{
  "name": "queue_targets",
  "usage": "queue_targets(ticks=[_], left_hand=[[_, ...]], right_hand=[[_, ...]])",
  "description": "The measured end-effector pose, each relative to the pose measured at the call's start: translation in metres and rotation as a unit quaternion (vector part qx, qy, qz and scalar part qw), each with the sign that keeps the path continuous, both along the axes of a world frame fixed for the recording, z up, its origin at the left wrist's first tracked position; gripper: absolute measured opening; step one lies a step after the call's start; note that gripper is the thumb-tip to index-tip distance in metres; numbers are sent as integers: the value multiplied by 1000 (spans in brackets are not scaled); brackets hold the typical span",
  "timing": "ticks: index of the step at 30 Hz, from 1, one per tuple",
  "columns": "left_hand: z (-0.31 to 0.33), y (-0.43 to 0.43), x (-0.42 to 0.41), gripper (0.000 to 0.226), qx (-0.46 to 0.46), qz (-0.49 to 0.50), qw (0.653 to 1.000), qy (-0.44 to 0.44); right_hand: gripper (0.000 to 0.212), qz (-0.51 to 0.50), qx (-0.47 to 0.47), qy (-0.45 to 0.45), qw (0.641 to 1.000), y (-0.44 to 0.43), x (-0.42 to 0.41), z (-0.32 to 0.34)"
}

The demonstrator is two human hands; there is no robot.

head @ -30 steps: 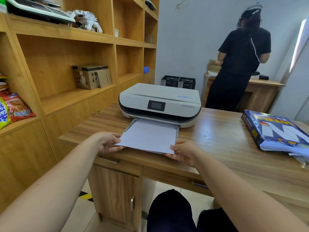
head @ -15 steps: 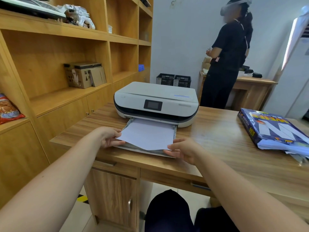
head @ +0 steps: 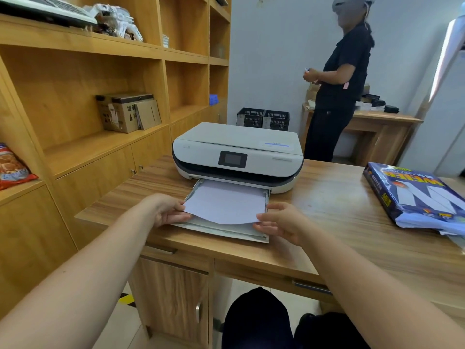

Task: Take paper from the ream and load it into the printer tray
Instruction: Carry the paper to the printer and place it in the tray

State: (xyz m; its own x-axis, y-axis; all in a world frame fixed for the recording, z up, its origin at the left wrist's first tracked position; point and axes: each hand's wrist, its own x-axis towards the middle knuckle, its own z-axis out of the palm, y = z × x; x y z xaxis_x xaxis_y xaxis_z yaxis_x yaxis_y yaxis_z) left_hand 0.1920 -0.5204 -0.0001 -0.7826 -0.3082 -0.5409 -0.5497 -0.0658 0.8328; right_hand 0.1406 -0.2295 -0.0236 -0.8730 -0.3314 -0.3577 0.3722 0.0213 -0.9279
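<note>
A white printer (head: 237,149) sits on the wooden desk (head: 327,217), with its paper tray (head: 221,229) pulled out toward me. A thin stack of white paper (head: 226,202) lies partly inside the tray, its near edge sagging in a curve. My left hand (head: 167,209) pinches the paper's near left corner. My right hand (head: 279,220) grips the near right corner. The opened blue ream (head: 415,195) lies on the desk at the far right, with white sheets showing at its torn end.
Wooden shelving (head: 100,96) runs along the left, holding a cardboard box (head: 125,112) and snack bags (head: 12,167). A person in black (head: 339,84) stands at a second desk (head: 377,124) behind. Black crates (head: 263,118) sit behind the printer. Drawers and a cabinet door are under the desk.
The paper has slid further into the tray, leaving more bare tray at the near end. Both hands moved forward with it. The person behind has turned sideways.
</note>
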Motion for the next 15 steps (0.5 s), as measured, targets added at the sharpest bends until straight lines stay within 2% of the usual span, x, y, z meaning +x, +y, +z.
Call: queue_targets(ticks=[3,7,11,15], left_hand=[[-3,0,-5,25,-7,7,1000,9],[-6,0,-7,27,-17,11,1000,16],[-4,-2,-4,26,-48,-3,999,-3],[4,-6,-1,23,-95,-18,995,-27]], right_hand=[[56,38,22,8,999,5,-1,2],[43,38,79,47,995,4,1,3],[34,61,185,108,975,0,4,5],[33,76,231,135,961,3,3,8]])
